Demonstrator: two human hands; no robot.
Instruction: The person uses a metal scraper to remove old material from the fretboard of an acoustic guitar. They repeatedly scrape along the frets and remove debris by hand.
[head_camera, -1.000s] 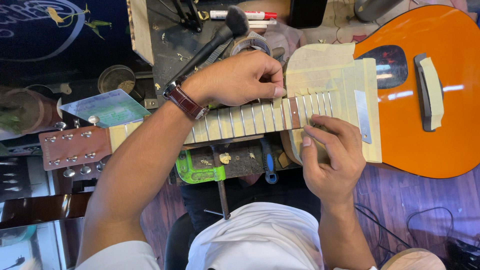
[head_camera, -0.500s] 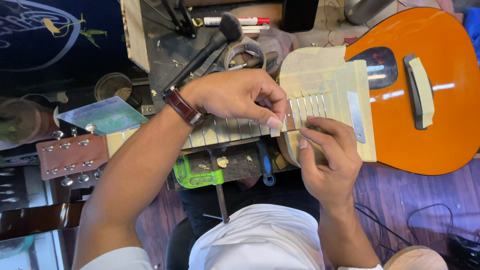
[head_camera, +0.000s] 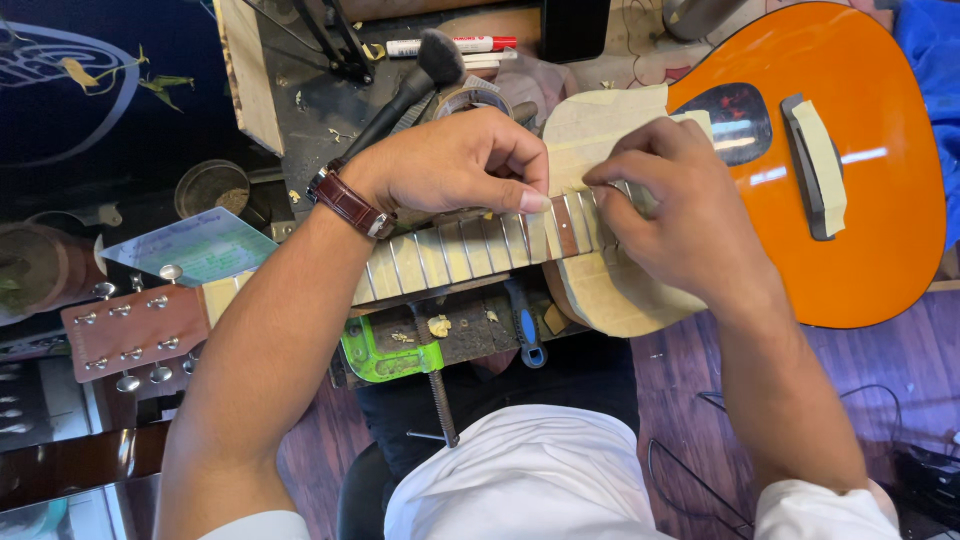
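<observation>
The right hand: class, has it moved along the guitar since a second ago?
Yes. The right hand went from the near edge of the fretboard up onto it, judged against the guitar's orange body.

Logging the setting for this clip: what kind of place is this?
Most likely a guitar repair or luthier's workbench. An orange acoustic guitar lies across the cluttered bench with masking tape over its top, and a green clamp and a brush lie nearby.

The right hand (head_camera: 680, 215) now lies on top of the fretboard (head_camera: 480, 245), farther from the person than before, and covers the frets it held from the near edge.
</observation>
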